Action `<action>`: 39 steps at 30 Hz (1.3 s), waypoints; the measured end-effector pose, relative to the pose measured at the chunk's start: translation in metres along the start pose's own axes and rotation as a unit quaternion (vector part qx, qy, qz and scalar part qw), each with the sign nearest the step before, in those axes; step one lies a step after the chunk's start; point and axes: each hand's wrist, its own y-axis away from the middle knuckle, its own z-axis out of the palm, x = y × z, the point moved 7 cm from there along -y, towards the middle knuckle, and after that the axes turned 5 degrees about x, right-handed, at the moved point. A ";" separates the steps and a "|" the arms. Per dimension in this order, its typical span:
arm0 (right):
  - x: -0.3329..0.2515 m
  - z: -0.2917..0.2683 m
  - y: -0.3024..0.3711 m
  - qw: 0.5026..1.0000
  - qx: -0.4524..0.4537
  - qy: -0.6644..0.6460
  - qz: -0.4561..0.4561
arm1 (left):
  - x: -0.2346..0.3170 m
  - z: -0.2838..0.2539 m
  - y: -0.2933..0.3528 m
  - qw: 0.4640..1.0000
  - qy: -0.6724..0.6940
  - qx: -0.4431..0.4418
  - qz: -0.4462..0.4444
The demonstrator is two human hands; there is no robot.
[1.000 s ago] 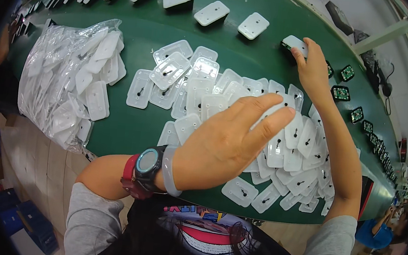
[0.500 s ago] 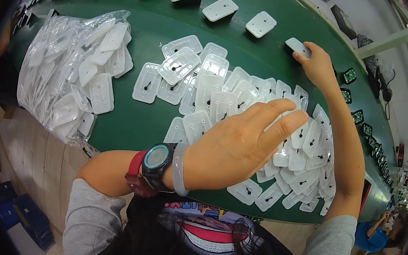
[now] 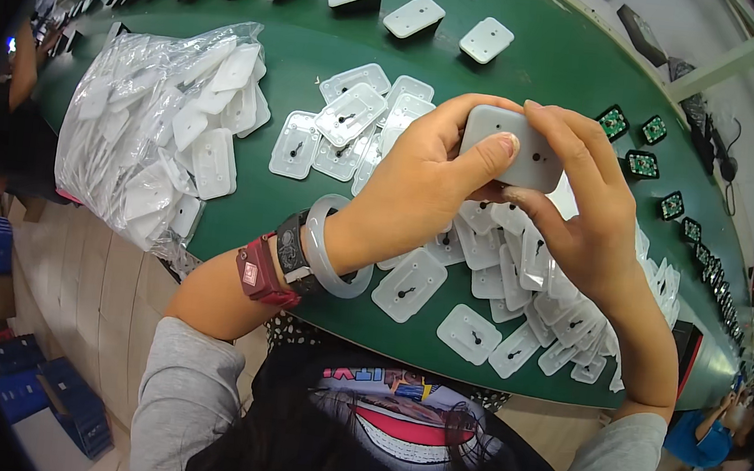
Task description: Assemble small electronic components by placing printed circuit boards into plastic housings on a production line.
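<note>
A small white rectangular housing (image 3: 529, 159) with rounded corners and small holes in its face is held up between both hands. My left hand (image 3: 429, 168) wraps its left side, thumb lying on the face. My right hand (image 3: 590, 192) grips the right end, fingers over the top edge and thumb beneath. Below the hands, a heap of translucent white plastic covers (image 3: 559, 321) with dark keyhole-shaped slots spreads over the green table (image 3: 241, 231). More loose covers (image 3: 349, 115) lie to the left of my hands. The housing's underside is hidden.
A clear plastic bag (image 3: 134, 121) full of white covers lies at the left. A row of white-topped black housings (image 3: 413, 17) curves along the far side. Open housings with green circuit boards (image 3: 642, 164) line the right. Another person's arm (image 3: 26, 65) shows at far left.
My right hand has brought a housing from the far right back to the middle. My left hand has moved up from over the heap and closed on it too.
</note>
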 end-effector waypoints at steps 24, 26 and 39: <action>0.051 0.009 0.012 0.886 0.017 -0.358 0.293 | -0.003 -0.001 0.002 0.982 -0.138 0.000 0.129; 0.096 -0.001 -0.001 0.896 -0.024 -0.297 0.328 | -0.004 -0.006 0.002 0.982 -0.149 0.052 0.108; 0.269 0.067 -0.055 0.849 -0.270 -0.207 0.404 | -0.006 -0.006 0.003 0.971 -0.203 0.055 0.110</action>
